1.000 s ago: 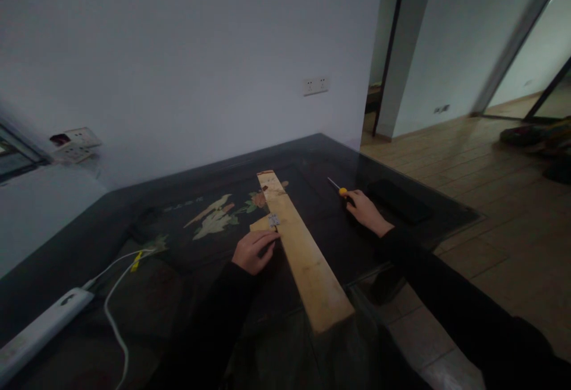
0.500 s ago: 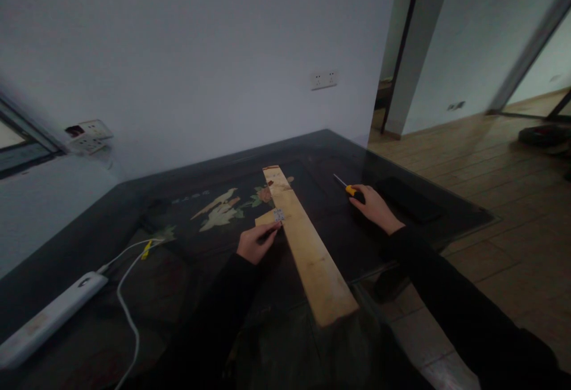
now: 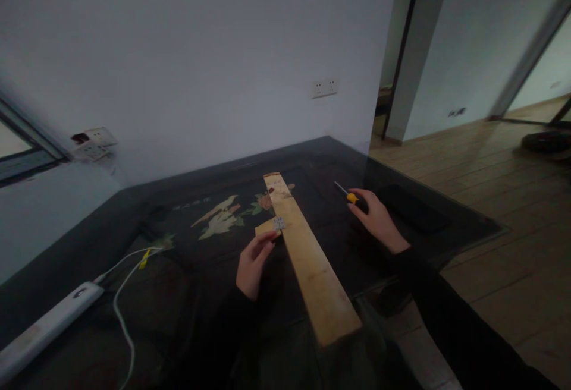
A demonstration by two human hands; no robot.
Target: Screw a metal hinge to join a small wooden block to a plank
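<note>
A long wooden board [image 3: 312, 259] lies on the dark table, running from the middle of the table to its near edge. Against its left side sits a small wood piece [image 3: 264, 227], and a metal hinge [image 3: 279, 223] bridges the two. My left hand [image 3: 253, 264] pinches the near edge of the small piece between thumb and fingers, just below the hinge. On the other side of the board, my right hand [image 3: 377, 219] is closed around a screwdriver [image 3: 352, 198] with a yellow and black handle. Its thin shaft points up and left, apart from the board.
A white power strip [image 3: 51, 327] with a white cable [image 3: 121, 318] and a yellow tag [image 3: 144, 258] lies at the left of the dark table [image 3: 187, 295]. A flat dark object [image 3: 413, 208] rests beyond my right hand. The wall with a socket [image 3: 325, 87] borders the far edge.
My left fingers have shifted from beside the hinge down onto the small wood piece's near edge, and the hand has turned more upright. My right hand keeps the screwdriver. The view has tilted slightly up.
</note>
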